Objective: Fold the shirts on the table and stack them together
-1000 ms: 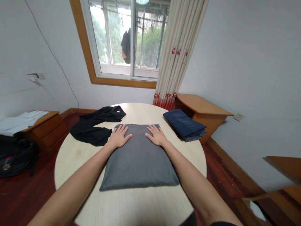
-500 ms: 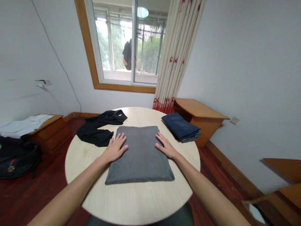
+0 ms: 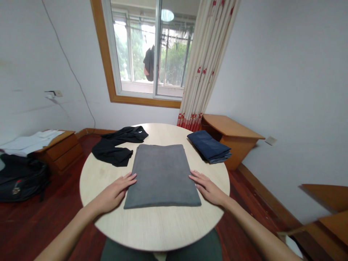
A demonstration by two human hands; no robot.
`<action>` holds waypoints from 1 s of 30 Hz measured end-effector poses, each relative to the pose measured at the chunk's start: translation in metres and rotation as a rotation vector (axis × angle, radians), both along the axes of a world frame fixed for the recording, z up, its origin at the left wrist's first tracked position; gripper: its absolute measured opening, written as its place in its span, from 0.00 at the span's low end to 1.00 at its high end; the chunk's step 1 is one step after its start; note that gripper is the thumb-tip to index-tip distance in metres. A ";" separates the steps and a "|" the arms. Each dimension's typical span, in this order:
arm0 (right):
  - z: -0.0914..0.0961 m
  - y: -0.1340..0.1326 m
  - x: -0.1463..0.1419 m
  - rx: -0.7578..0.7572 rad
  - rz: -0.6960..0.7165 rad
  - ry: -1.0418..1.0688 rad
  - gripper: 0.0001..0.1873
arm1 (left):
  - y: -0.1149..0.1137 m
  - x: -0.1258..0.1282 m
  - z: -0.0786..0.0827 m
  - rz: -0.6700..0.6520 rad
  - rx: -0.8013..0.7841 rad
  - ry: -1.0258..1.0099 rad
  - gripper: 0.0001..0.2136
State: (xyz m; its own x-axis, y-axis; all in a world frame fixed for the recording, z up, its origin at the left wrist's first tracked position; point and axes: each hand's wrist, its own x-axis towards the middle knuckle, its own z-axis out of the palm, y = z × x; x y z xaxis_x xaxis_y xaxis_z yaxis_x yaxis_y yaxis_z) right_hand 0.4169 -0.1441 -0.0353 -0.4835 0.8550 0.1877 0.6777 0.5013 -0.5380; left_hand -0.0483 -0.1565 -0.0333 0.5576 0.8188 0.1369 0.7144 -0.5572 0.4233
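Observation:
A grey folded cloth point(image 3: 163, 177) lies flat and smooth in the middle of the round table point(image 3: 160, 228). At its left edge rests my left hand point(image 3: 115, 192), fingers stretched out with the tips touching the fabric. My right hand point(image 3: 208, 188) is at the opposite edge, its fingers extended and fingertips on the cloth's border. Neither hand grips anything. Whether the grey cloth is a garment or a cover I cannot tell.
Black clothing point(image 3: 116, 146) lies loosely at the table's back left. A stack of folded dark blue clothes point(image 3: 209, 145) sits at the back right. Beyond stand a wooden desk point(image 3: 231, 127) and a low drawer cabinet point(image 3: 63, 150); a black backpack point(image 3: 24, 177) is on the left.
Both hands have slid from the top of the grey cloth toward me and outward to its side edges. The cloth keeps its place and shape.

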 end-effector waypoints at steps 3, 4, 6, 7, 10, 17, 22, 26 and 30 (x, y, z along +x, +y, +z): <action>0.001 0.001 0.001 0.033 0.033 0.044 0.26 | 0.003 -0.002 0.010 -0.054 -0.005 -0.015 0.24; 0.004 0.000 -0.001 0.022 0.056 0.045 0.26 | 0.004 0.000 0.015 -0.080 -0.016 -0.010 0.24; 0.008 -0.002 -0.006 -0.022 0.115 0.018 0.26 | 0.007 0.005 0.022 -0.147 -0.055 0.018 0.26; 0.010 -0.003 -0.009 -0.042 0.138 0.000 0.26 | 0.009 0.007 0.024 -0.178 -0.079 0.036 0.27; 0.010 -0.004 -0.016 -0.032 0.135 -0.005 0.22 | 0.014 0.010 0.023 -0.211 -0.118 0.065 0.25; 0.012 -0.013 -0.013 0.098 0.143 0.155 0.16 | 0.003 -0.002 0.015 -0.164 -0.047 -0.140 0.19; 0.055 0.015 -0.016 -0.052 0.125 0.330 0.17 | 0.022 0.001 0.060 -0.116 -0.126 -0.381 0.17; 0.067 0.077 -0.042 -0.166 -0.147 0.602 0.22 | 0.081 0.036 0.079 0.251 -0.124 -0.743 0.23; 0.041 0.108 -0.060 -0.257 -0.435 0.668 0.25 | 0.113 0.052 0.047 0.537 -0.322 -0.962 0.31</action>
